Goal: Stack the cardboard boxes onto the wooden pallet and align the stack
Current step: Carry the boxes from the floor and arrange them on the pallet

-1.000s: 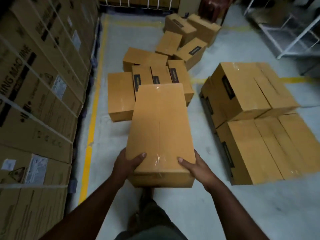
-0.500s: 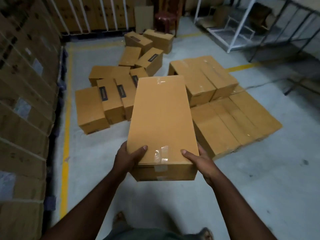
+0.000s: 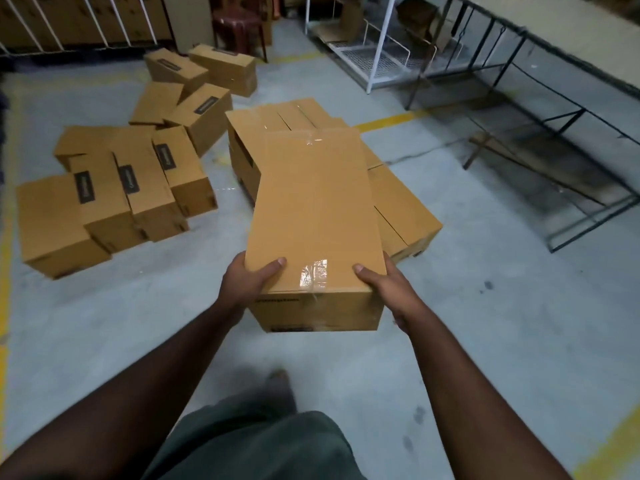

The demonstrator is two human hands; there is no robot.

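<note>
The left hand (image 3: 247,280) and the right hand (image 3: 382,282) grip the near end of a long cardboard box (image 3: 317,220), one at each near corner, thumbs curled over the taped top face and the other fingers hidden down the sides; the box is carried in the air, level, pointing away from the person. Just beyond and partly under its far end sits the stack on the pallet (image 3: 391,206): a lower layer of boxes laid side by side and a raised group (image 3: 277,123) at the far end, so the second tier looks only begun. The pallet itself barely shows, a dark sliver at the stack's near right corner. By my reading the job is perhaps half done, since a loose heap of boxes (image 3: 128,181) lies on the floor (image 3: 485,323) to the left, well apart from the stack, with more (image 3: 201,74) further back. Bare concrete lies between the person and the stack, giving a free approach; to the right a metal frame (image 3: 554,150) stands near but apart from the stack's right edge.
</note>
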